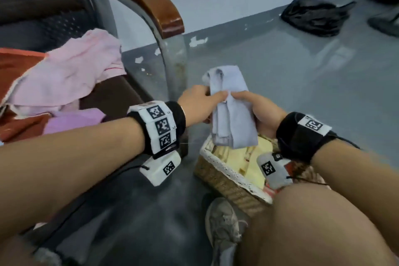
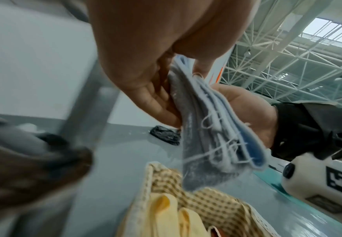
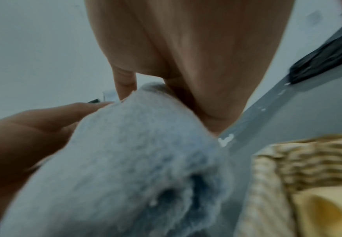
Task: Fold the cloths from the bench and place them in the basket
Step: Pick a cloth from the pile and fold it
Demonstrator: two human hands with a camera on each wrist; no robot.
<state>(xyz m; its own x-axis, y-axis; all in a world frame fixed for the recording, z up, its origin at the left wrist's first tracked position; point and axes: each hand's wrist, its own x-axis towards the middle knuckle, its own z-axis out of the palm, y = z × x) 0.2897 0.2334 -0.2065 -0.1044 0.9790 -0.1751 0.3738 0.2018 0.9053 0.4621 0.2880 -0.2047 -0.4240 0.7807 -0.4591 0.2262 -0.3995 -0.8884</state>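
A folded pale blue cloth (image 1: 232, 112) hangs upright just above the wicker basket (image 1: 224, 181). My left hand (image 1: 199, 103) grips its left side and my right hand (image 1: 257, 106) grips its right side, thumbs meeting on the front. In the left wrist view the blue cloth (image 2: 216, 131) shows several stacked layers with loose threads, pinched between both hands. Up close in the right wrist view, the cloth (image 3: 135, 160) fills the frame. A folded yellow cloth (image 1: 250, 160) lies in the basket. Pink cloths (image 1: 64, 73) and a purple one (image 1: 73, 119) lie crumpled on the bench.
The bench (image 1: 112, 97) has a wooden armrest (image 1: 146, 0) and a metal leg (image 1: 174, 65) just left of my hands. A black bag (image 1: 315, 15) lies on the grey floor at the back right. My shoe (image 1: 224, 222) and knee sit beside the basket.
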